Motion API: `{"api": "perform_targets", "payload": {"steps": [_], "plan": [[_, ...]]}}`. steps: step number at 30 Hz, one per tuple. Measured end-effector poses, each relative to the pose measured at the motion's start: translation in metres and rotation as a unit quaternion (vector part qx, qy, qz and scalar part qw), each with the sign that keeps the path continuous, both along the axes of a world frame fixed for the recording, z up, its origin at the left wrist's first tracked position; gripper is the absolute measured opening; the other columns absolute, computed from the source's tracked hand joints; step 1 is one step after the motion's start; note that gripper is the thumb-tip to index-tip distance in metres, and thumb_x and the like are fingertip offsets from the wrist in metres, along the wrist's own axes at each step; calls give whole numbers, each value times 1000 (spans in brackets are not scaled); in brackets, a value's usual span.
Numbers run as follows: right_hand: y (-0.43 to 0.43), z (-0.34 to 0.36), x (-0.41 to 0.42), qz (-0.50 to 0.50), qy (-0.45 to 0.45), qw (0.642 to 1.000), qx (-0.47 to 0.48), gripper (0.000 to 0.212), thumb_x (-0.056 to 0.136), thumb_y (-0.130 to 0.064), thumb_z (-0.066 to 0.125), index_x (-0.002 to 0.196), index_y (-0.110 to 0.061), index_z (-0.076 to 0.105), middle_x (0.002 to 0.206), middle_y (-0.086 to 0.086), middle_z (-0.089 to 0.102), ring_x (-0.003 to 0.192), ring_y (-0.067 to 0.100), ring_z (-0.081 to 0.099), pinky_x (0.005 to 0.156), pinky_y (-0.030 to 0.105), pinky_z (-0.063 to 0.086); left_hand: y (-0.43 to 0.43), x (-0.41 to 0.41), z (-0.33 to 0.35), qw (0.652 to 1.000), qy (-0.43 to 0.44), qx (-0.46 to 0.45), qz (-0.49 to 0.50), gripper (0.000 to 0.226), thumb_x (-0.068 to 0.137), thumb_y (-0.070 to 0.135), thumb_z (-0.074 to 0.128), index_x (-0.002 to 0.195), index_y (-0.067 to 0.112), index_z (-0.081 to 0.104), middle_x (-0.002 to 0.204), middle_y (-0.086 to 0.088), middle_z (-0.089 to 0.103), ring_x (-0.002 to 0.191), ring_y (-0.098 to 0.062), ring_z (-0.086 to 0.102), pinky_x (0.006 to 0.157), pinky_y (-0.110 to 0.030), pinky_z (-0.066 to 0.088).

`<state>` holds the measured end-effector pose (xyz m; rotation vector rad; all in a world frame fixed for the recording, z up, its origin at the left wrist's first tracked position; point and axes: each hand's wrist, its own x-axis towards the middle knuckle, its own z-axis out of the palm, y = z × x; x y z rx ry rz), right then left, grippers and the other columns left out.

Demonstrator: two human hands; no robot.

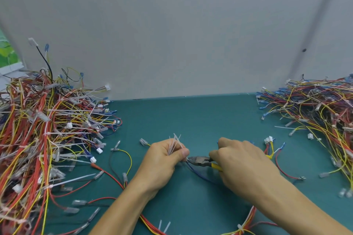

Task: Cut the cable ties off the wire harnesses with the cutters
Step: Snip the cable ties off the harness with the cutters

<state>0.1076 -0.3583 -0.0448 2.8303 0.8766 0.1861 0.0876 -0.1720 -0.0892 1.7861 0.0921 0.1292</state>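
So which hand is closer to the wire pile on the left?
Left. The left hand, holding ties, is right of the pile; the right hand, gripping the cutters, is farther right again.

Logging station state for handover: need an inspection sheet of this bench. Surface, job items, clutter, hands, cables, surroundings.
Surface: teal mat, runs back to the panel.
Job's things: yellow-handled cutters, nose at a blue wire; left harness pile full of white ties; right harness pile.
Clutter: loose harness left of the hands; stray ties at the near edge.
Hands: left hand grips a bunch of white ties; right hand grips the cutters.
Cables: harness wires only; no power leads seen.
Surroundings: grey panel behind; green patch far left.
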Motion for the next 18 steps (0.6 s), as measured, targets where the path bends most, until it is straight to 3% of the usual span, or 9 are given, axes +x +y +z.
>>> {"api": "perform_targets", "payload": {"steps": [15, 18], "plan": [[1, -18, 5, 29, -1, 1000, 3, 18, 81, -5, 41, 78, -20, 32, 70, -2, 20, 66, 33, 33, 45, 32, 10, 0, -1, 0, 1000, 2, 1, 1, 30, 87, 13, 66, 60, 21, 60, 51, 13, 45, 39, -1, 30, 40, -10, 25], [0, -17, 5, 33, 11, 999, 6, 15, 82, -7, 42, 82, -22, 36, 73, -2, 26, 68, 33, 39, 46, 32, 11, 0, -3, 2, 1000, 4, -22, 11, 32, 89, 11, 63, 59, 22, 60, 57, 2, 47, 40, -5, 29, 42, -13, 24]]}}
